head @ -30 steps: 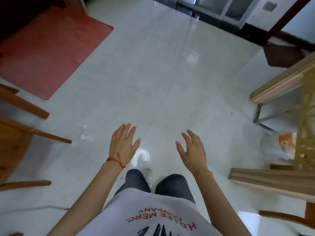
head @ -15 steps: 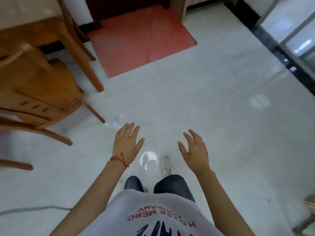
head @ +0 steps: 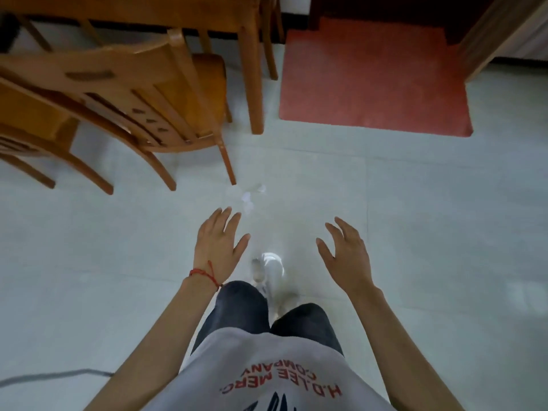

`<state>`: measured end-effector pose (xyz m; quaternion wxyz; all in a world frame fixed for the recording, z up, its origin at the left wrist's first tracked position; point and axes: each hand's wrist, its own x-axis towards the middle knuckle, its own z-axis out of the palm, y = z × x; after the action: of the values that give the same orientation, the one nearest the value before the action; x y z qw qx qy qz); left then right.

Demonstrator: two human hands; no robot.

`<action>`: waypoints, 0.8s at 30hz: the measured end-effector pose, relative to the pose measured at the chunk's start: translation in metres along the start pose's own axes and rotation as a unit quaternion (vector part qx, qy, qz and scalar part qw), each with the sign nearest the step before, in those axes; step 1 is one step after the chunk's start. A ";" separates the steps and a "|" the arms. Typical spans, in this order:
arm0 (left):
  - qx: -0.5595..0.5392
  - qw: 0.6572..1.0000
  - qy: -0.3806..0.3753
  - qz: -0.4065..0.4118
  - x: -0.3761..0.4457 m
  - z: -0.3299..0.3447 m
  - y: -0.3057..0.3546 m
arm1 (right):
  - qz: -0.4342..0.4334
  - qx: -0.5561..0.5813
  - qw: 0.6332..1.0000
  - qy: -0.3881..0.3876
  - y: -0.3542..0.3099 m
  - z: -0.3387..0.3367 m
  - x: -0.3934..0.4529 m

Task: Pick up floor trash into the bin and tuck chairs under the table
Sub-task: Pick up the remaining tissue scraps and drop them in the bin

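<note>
Your left hand (head: 218,243) and right hand (head: 347,253) hang apart, fingers spread, holding nothing. White paper scraps (head: 252,197) lie on the floor (head: 415,232) in a short line running away from you, just beside the chair (head: 142,93) leg.

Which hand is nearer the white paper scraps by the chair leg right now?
Left. The left hand hovers just short of the paper scraps, its fingertips almost under them. The right hand hangs open farther off to the right.
</note>
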<state>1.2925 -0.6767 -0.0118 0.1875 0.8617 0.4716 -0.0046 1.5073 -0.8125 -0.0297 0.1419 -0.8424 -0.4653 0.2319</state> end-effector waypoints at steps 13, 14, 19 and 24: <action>-0.016 0.999 -0.006 -0.040 0.108 0.002 -0.013 | -0.036 -0.020 0.998 -0.041 -0.016 -0.008 0.126; -0.017 0.999 -0.006 -0.036 0.117 0.002 -0.013 | -0.035 -0.018 0.998 -0.040 -0.016 -0.010 0.135; -0.032 0.998 -0.013 -0.050 0.154 0.009 -0.011 | -0.037 -0.012 0.998 -0.043 -0.016 -0.013 0.174; -0.035 0.997 -0.019 -0.072 0.185 0.025 -0.009 | -0.064 -0.014 0.994 -0.091 -0.009 0.003 0.216</action>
<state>1.3919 -0.5302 -0.0721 0.2251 0.8182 0.5288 -0.0180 1.5984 -0.6240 -0.0845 0.1016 -0.7884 -0.5321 0.2914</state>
